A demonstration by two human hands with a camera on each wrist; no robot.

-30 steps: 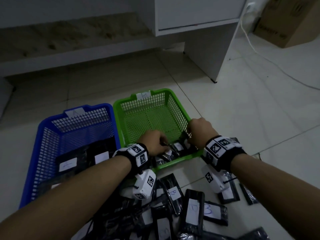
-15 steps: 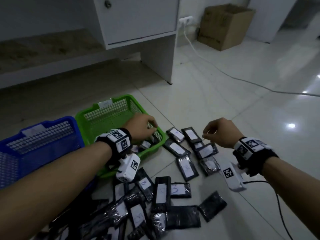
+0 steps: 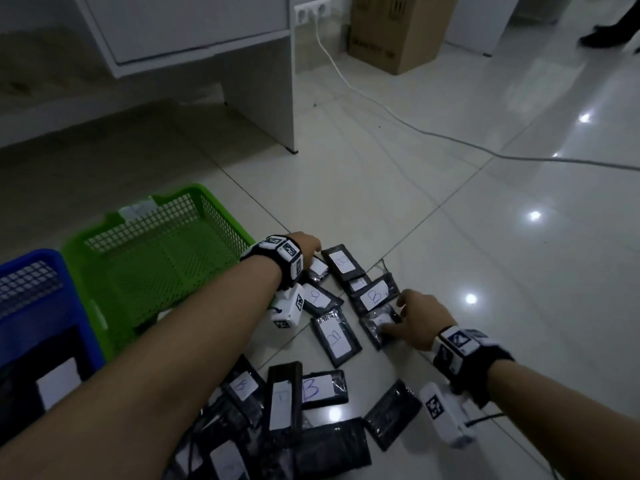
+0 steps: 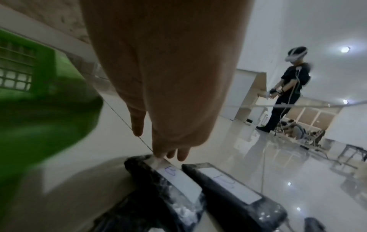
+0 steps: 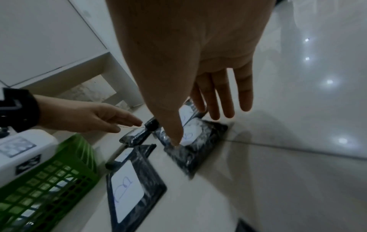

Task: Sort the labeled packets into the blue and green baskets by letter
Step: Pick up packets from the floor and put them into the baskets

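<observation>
Black packets with white lettered labels lie scattered on the tiled floor, several marked B (image 3: 375, 296). The green basket (image 3: 221, 216) stands at left, with the blue basket (image 3: 34, 258) beside it holding packets. My left hand (image 3: 313, 251) reaches past the green basket's right side, and its straight fingertips (image 4: 158, 155) touch the top edge of a labeled packet (image 4: 174, 177). My right hand (image 3: 394, 317) lies flat over a crinkled packet (image 3: 375, 327). Its thumb tip (image 5: 175, 141) presses that packet (image 5: 198, 150), with the fingers straight above.
More packets are piled near my forearms, among them one marked B (image 3: 322, 389). A white cabinet (image 3: 256, 81), a white cable (image 3: 381, 109) and a cardboard box (image 3: 391, 29) lie beyond. Another person (image 4: 288, 87) stands far off.
Both hands have left the green basket and moved right, down onto the packets on the floor. The view has swung right, so the baskets sit further left.
</observation>
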